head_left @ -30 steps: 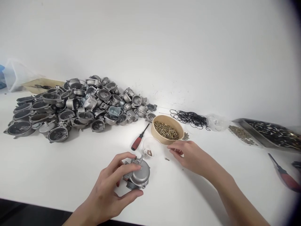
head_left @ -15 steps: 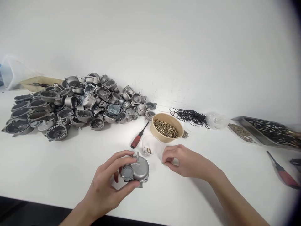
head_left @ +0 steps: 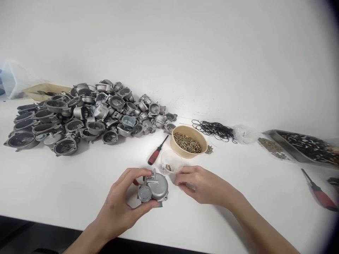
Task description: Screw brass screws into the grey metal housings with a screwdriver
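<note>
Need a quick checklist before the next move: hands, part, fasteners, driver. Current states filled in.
1. Metal housing held: ok, between left hand thumb and fingers.
2. Fastener in right hand: cannot tell, fingertips hide it.
3. Right hand clear of plastic cup: cannot tell, fingers overlap its edge.
4. Fastener stock: ok, tan bowl holds many brass-coloured pieces.
5. Nearer red-handled screwdriver free: ok, lying unheld beyond the housing.
</note>
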A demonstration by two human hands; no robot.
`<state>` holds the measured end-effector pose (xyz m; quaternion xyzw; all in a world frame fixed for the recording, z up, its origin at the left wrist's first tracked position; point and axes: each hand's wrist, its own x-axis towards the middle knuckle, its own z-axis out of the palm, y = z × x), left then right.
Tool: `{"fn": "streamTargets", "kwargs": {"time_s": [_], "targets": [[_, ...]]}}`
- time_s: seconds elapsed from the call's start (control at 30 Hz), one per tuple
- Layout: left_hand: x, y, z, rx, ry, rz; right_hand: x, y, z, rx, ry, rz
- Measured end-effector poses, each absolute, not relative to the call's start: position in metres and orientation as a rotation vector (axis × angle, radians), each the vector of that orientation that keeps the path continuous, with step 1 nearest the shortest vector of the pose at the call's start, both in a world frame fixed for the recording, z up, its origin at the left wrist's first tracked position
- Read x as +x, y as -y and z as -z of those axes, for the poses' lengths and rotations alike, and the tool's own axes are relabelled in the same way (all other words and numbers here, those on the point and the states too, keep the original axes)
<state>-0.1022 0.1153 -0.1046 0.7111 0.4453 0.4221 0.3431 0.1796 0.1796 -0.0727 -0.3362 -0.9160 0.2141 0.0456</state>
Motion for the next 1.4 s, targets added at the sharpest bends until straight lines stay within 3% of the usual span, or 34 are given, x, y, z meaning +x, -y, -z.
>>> {"fn": "streamTargets", "kwargs": {"time_s": [0.4, 0.8, 1.1, 1.4], "targets": [[-0.101, -0.115, 0.106, 1.728, -1.199, -1.042, 0.147, -0.151, 0.060, -0.493, 2.068, -0.892], [-0.102, -0.117, 0.107, 1.798, -1.206, -1.063, 0.137, -0.140, 0.067, -0.530, 2.241, -0.568], [-0.101, -0.117, 0.103, 1.818, -1.193, -1.075, 0.135, -0.138, 0.075, -0.476, 2.393, -0.040], [-0.101, -0.118, 0.103, 1.846, -1.190, -1.091, 0.141, -0.137, 0.063, -0.340, 2.525, 0.095]]}}
